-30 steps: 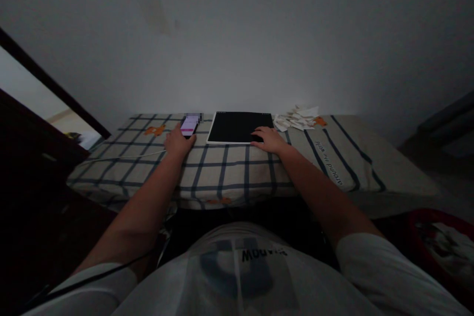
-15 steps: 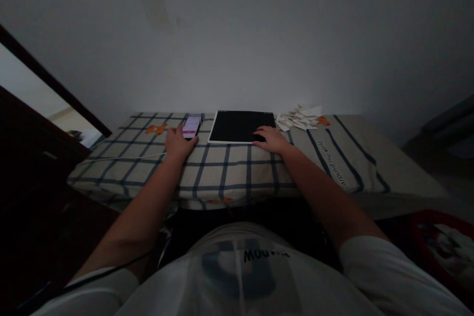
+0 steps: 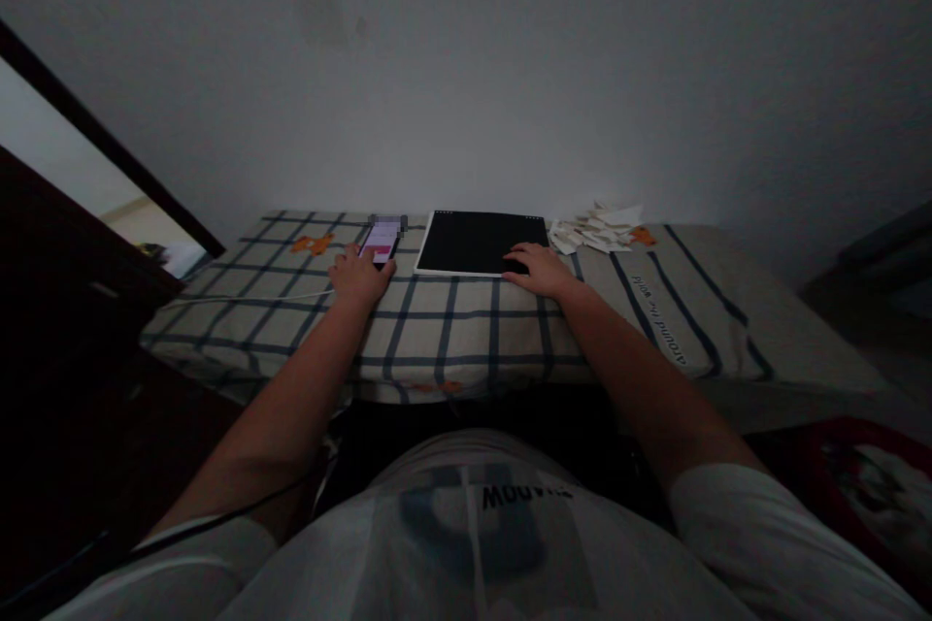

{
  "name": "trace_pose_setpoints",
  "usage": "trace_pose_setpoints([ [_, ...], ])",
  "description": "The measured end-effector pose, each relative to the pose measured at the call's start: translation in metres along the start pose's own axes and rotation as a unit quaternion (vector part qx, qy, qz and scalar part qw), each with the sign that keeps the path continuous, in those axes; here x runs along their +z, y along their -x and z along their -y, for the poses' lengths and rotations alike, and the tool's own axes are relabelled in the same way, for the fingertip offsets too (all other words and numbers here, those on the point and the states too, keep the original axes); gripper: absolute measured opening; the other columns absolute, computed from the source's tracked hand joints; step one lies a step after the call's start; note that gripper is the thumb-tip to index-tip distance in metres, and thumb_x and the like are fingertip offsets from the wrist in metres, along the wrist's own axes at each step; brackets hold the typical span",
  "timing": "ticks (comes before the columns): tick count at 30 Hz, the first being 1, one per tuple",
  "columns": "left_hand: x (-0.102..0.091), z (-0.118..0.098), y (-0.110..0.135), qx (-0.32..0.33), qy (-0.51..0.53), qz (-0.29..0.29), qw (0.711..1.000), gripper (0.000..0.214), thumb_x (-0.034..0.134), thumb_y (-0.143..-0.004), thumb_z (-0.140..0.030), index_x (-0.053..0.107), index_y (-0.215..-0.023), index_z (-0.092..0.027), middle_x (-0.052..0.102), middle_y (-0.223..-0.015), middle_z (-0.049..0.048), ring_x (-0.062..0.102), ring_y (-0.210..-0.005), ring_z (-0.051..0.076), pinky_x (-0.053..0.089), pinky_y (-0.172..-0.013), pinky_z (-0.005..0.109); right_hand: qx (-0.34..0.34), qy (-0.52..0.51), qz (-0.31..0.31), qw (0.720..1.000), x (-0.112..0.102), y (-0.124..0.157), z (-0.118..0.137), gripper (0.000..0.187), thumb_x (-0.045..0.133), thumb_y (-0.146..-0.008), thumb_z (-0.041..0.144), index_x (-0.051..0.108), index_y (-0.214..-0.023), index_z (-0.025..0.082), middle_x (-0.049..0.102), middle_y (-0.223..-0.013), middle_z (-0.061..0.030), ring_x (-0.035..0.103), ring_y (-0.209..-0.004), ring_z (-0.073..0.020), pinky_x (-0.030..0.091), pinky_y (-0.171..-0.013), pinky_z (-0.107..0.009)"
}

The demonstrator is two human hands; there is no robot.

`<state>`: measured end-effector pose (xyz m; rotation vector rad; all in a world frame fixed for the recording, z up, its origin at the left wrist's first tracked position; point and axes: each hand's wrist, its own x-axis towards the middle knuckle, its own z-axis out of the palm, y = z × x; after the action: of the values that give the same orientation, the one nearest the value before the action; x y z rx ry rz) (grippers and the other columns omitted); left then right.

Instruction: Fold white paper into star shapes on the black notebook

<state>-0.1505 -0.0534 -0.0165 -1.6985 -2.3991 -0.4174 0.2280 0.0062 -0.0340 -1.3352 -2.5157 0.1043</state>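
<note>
A phone (image 3: 382, 239) with a lit pinkish screen lies on the checked cloth, a cable running in from the left near its lower end. My left hand (image 3: 360, 276) is at the phone's lower end, fingers spread, with a fingertip on or just over the screen. To its right lies a flat black pad (image 3: 470, 243) with a white edge and small holes along the far side, perhaps a calendar or notebook. My right hand (image 3: 535, 270) rests palm down, fingers extended, on the pad's near right corner.
A pile of torn white paper pieces (image 3: 601, 228) sits right of the pad. Checked cloth (image 3: 437, 330) covers the table, which stands against a grey wall (image 3: 510, 68). A red container with pale contents (image 3: 866, 485) is at lower right. A white cable (image 3: 254, 298) crosses the cloth.
A left finger has stretched forward onto the phone screen's lower part, and the hand covers more of the phone. My right hand stays on the pad. The view has shifted slightly.
</note>
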Motion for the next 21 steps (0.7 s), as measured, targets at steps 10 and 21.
trace_pose_setpoints([
  [10,0.0030,-0.0013,-0.0012,-0.002,0.005,-0.001,1.000,0.068,0.053,-0.105,-0.058,0.071,-0.153,-0.013,0.056,-0.168,0.0286,0.056,-0.148,0.052,0.049,-0.119,0.064,0.008,-0.001,0.003,1.000,-0.0049,0.0019,0.0059,0.052,0.068,-0.110,0.043,0.075,-0.154,0.016,0.065,-0.167,-0.0210,0.060,-0.155,-0.0390,0.048,-0.128,-0.057],
  [21,0.0003,-0.0043,0.0027,0.000,0.007,0.003,1.000,0.070,0.049,-0.106,-0.056,0.071,-0.155,-0.010,0.057,-0.167,0.0300,0.056,-0.148,0.051,0.050,-0.119,0.064,0.002,0.006,-0.003,1.000,0.0021,0.0003,-0.0024,0.054,0.066,-0.110,0.046,0.074,-0.155,0.016,0.065,-0.167,-0.0210,0.061,-0.155,-0.0385,0.050,-0.127,-0.057],
])
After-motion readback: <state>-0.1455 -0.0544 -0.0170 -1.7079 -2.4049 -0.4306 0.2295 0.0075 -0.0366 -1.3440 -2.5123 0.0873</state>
